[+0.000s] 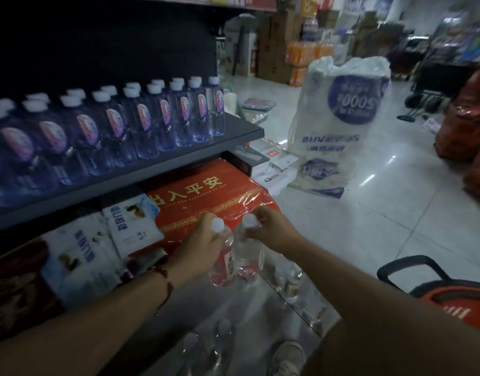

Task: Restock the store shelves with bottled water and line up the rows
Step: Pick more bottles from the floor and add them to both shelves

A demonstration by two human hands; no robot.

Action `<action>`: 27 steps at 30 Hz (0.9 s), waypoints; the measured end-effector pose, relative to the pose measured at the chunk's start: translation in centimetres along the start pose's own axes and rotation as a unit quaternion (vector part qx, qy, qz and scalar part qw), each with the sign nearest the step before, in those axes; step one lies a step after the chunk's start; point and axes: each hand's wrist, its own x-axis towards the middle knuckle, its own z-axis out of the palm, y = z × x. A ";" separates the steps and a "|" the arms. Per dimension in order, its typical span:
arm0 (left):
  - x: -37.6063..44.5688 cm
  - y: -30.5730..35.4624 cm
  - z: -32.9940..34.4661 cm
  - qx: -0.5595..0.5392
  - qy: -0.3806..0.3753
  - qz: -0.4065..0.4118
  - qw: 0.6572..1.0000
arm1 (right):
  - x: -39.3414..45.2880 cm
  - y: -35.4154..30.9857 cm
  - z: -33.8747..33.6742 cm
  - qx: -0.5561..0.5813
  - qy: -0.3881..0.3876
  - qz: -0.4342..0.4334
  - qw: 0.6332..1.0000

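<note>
My left hand [203, 237] grips the neck of a clear water bottle [224, 264] with a red label and white cap. My right hand [271, 229] holds the neck of a second clear bottle [249, 256] right beside it. Both bottles hang upright above an opened plastic-wrapped pack of bottles [214, 346] on the floor by my foot. On the dark shelf [179, 161] to the upper left stand rows of white-capped water bottles [141, 123] with pink labels, reaching almost to the shelf's right end.
Under the shelf lie a red packaged mat [206, 196] and white packets [130, 226]. A tall white printed sack [339, 123] stands on the tiled floor ahead. Red sacks [466, 137] sit at the right, a red basket [450, 302] at lower right, stacked cartons behind.
</note>
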 end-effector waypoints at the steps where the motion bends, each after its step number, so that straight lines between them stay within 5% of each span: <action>1: -0.6 0.9 -1.1 -0.027 0.020 -0.013 0.999 | -0.4 -0.9 -0.1 0.048 0.000 -0.015 0.999; 6: -4.6 2.4 -5.5 -0.106 0.121 -0.066 0.985 | -2.4 -4.7 1.3 0.255 -0.035 -0.026 0.966; 10: -6.6 1.8 -7.3 -0.173 0.152 -0.116 0.966 | -2.2 -8.2 3.1 0.303 -0.099 -0.039 0.947; 16: -6.8 1.5 -10.7 -0.192 0.107 -0.076 0.973 | -1.3 -11.4 5.6 0.398 -0.146 -0.038 0.905; 23: -7.4 0.3 -13.3 -0.173 -0.012 -0.017 0.985 | -1.1 -12.6 8.3 0.392 -0.185 -0.051 0.900; 27: -7.1 -0.6 -13.5 -0.182 -0.020 -0.018 0.983 | -1.0 -12.3 9.0 0.386 -0.197 -0.044 0.900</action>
